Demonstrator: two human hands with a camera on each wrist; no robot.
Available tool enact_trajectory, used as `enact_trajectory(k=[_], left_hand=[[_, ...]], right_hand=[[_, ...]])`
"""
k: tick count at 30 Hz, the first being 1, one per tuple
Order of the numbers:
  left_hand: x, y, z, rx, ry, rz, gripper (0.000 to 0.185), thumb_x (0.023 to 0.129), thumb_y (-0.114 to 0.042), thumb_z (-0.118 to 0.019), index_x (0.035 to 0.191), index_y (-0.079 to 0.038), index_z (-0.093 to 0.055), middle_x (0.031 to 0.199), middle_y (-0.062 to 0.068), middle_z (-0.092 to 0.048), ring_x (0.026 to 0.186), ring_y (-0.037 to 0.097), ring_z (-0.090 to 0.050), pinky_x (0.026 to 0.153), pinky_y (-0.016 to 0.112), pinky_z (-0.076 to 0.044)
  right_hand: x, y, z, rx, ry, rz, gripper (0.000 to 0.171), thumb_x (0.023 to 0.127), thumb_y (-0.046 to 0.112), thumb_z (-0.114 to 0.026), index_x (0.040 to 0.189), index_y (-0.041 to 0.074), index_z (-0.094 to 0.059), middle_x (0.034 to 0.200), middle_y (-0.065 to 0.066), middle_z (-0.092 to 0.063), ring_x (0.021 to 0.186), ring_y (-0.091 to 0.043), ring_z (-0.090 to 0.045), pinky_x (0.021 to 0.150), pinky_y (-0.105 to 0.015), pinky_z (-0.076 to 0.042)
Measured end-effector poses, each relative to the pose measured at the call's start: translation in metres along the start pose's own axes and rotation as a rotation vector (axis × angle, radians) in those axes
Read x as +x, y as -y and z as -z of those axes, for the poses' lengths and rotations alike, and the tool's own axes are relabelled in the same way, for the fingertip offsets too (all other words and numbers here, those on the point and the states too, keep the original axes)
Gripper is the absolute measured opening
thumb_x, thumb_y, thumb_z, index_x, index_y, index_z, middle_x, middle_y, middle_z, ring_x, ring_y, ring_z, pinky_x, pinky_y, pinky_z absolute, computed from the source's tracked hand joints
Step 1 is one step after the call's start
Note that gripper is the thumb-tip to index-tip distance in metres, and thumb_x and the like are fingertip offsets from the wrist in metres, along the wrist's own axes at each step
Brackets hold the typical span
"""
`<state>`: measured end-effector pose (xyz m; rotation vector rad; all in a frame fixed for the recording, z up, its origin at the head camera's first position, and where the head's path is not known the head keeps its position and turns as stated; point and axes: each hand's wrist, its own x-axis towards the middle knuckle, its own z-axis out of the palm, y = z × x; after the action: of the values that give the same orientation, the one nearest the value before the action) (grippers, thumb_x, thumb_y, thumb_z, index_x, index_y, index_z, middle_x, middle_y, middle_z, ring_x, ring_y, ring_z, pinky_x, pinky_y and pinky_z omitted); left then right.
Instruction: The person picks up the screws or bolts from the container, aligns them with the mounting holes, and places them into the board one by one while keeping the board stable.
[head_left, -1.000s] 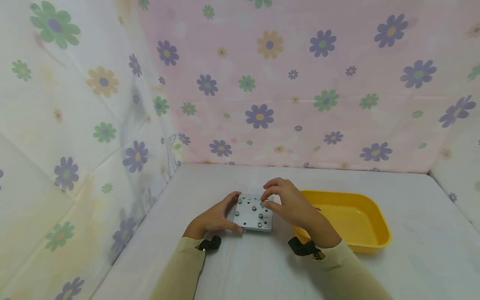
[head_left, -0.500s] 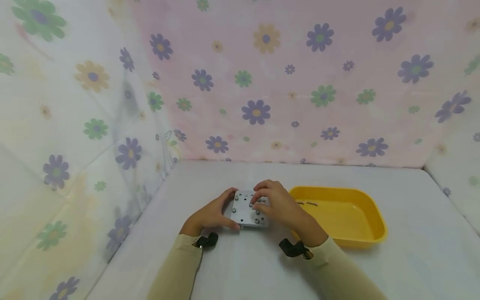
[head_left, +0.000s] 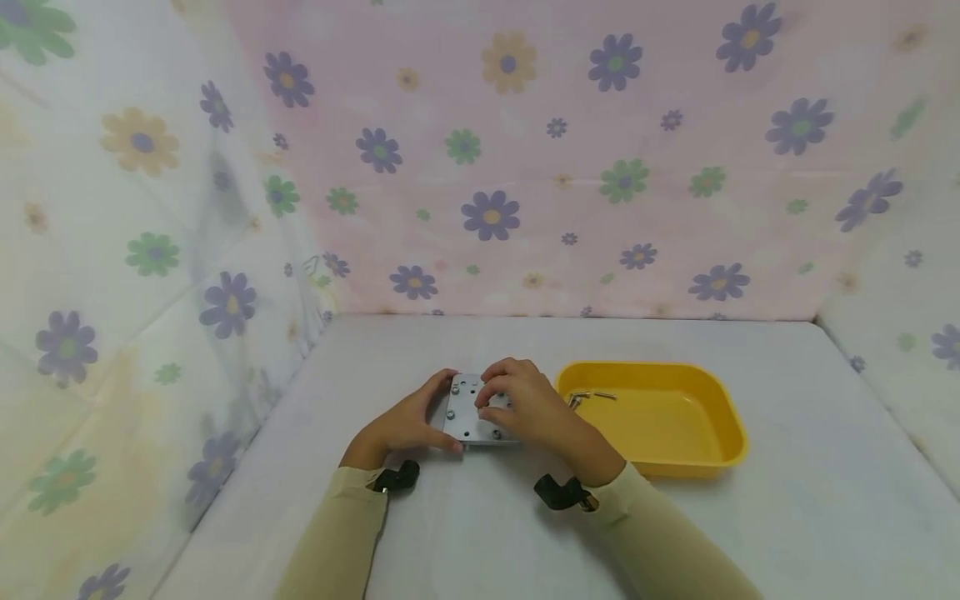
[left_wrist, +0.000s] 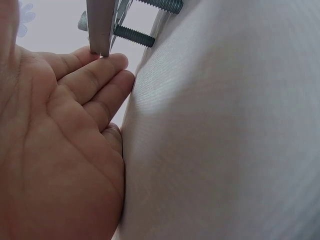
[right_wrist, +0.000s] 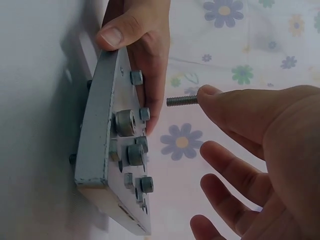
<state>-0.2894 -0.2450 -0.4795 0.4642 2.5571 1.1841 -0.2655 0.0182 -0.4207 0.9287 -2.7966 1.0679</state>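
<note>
A silver metal plate [head_left: 467, 423] with holes and several socket-head screws lies before me. My left hand [head_left: 405, 429] grips its left side, thumb at the near edge, fingers at the far edge. In the left wrist view, threaded screw shanks [left_wrist: 134, 36] stick out beneath the plate [left_wrist: 101, 25]. My right hand [head_left: 534, 412] is above the plate, pinching a screw [right_wrist: 182, 101] between thumb and forefinger. Its threaded end points at the plate's face, apart from it, in the right wrist view. The other right fingers are spread and loosely bent; the screw's head is hidden.
Right of the plate stands a yellow tray [head_left: 737, 437] with several loose screws [head_left: 604, 395] in its left end. The white-covered table [head_left: 480, 525] meets flowered cloth walls [head_left: 562, 275] at the back and sides.
My right hand has shifted left over the plate, from its far right part towards the middle. The left hand keeps its grip. The head view has turned a little to the right.
</note>
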Motion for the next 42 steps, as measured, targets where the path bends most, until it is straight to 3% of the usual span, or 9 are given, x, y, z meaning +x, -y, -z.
enact_trajectory(k=[16, 30, 42], left_hand=[[0.002, 0.006, 0.002, -0.012, -0.003, -0.042, 0.118, 0.063, -0.046, -0.098, 0.158, -0.03, -0.031, 0.163, -0.002, -0.038, 0.153, 0.02, -0.031, 0.126, 0.059, -0.02], [0.002, 0.007, 0.0, -0.016, 0.002, -0.028, 0.117, 0.062, -0.046, -0.098, 0.157, -0.031, -0.031, 0.164, -0.002, -0.037, 0.153, 0.019, -0.031, 0.126, 0.058, -0.021], [0.003, 0.007, 0.0, -0.016, -0.001, -0.043, 0.117, 0.063, -0.043, -0.099, 0.157, -0.03, -0.031, 0.162, -0.003, -0.039, 0.15, 0.02, -0.034, 0.125, 0.057, -0.023]], right_hand=[[0.003, 0.003, -0.017, 0.008, 0.035, 0.034, 0.006, 0.094, 0.025, -0.078, 0.099, 0.023, -0.08, 0.136, -0.004, -0.062, 0.13, -0.024, -0.049, 0.114, -0.045, -0.045], [0.003, 0.003, -0.027, 0.059, 0.04, -0.024, 0.009, 0.093, 0.026, -0.079, 0.102, 0.023, -0.082, 0.137, 0.001, -0.06, 0.132, -0.024, -0.047, 0.115, -0.048, -0.044], [0.003, 0.0, -0.031, 0.045, 0.044, -0.001, 0.007, 0.093, 0.025, -0.079, 0.1, 0.024, -0.081, 0.136, 0.0, -0.06, 0.13, -0.027, -0.047, 0.114, -0.05, -0.043]])
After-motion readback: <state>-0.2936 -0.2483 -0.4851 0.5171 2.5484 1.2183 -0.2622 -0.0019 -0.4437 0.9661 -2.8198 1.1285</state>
